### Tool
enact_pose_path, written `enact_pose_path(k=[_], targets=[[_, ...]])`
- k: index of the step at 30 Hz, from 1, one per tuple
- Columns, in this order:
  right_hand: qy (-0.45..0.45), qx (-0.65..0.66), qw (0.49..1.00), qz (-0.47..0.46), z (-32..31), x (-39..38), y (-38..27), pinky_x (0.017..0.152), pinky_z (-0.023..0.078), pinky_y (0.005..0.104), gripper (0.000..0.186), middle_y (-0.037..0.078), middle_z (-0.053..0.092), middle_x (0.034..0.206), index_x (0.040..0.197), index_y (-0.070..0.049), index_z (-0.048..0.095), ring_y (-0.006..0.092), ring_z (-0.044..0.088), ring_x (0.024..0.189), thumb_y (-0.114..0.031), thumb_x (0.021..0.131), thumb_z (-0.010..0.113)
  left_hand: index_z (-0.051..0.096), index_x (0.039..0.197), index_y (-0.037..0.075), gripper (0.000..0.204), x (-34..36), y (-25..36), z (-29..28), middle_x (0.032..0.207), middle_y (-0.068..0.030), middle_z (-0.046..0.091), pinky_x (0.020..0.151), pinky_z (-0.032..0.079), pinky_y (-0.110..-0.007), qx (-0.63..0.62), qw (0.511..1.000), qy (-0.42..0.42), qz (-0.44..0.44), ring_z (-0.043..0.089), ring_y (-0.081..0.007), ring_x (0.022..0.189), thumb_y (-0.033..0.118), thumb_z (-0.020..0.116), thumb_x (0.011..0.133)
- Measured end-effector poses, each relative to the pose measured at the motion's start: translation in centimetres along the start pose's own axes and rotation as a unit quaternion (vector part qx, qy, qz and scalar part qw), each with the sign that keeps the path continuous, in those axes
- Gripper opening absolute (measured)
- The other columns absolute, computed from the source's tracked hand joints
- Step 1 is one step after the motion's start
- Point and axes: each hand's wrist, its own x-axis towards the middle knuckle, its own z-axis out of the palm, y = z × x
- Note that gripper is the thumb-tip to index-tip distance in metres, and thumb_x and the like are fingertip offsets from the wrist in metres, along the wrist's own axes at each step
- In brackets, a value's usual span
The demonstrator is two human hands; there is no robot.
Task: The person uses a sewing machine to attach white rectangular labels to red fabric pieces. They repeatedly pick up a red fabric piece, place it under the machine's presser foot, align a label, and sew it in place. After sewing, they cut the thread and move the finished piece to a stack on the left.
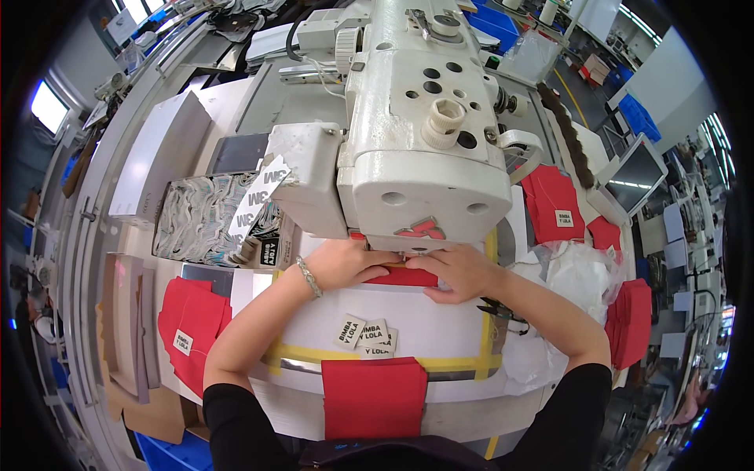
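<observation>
A white sewing machine (pixel 428 169) stands in front of me. Under its head lies a red fabric piece (pixel 402 277), partly covered by my fingers and the machine. My left hand (pixel 344 263), a bracelet at its wrist, presses on the left part of the fabric with its fingers bent toward the needle area. From the other side my right hand (pixel 463 272) holds down the right part, fingertips close to the left ones. What sits exactly under the needle is hidden. Nearer to me, several small white labels (pixel 365 334) with dark lettering lie loose on the white work surface.
A stack of red pieces (pixel 375 399) lies at the near edge; labelled red pieces (pixel 192 334) lie left, and others (pixel 552 206) right. A box of label strips (pixel 206 220) stands left. Black thread snips (pixel 503 315) and a plastic bag (pixel 577 275) are near my right arm.
</observation>
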Motion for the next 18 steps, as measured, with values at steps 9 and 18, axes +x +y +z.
enact_pose_path(k=[9, 18], targets=[[0.018, -0.012, 1.0, -0.015, 0.0, 0.1, 0.0, 0.091, 0.037, 0.0366, 0.041, 0.004, 0.064, 0.11, 0.114, -0.011, 0.061, 0.0223, 0.056, 0.104, -0.032, 0.08, 0.067, 0.074, 0.097, 0.014, 0.021, -1.6, -1.2, 0.5, 0.082, -0.0021, 0.068, 0.066, 0.054, -0.035, 0.105, 0.985, 0.12, 0.066, 0.067, -0.0207, 0.075, 0.022, 0.076, 0.078], [0.014, -0.011, 1.0, -0.015, 0.1, 0.2, 0.0, 0.091, 0.037, 0.0365, 0.041, 0.004, 0.064, 0.112, 0.113, -0.011, 0.061, 0.0217, 0.057, 0.105, -0.033, 0.08, 0.068, 0.074, 0.103, 0.016, 0.025, -1.7, -1.2, 0.2, 0.097, -0.0046, 0.072, 0.074, 0.056, -0.036, 0.098, 0.994, 0.042, 0.024, 0.069, -0.0232, 0.086, 0.024, 0.076, 0.079]])
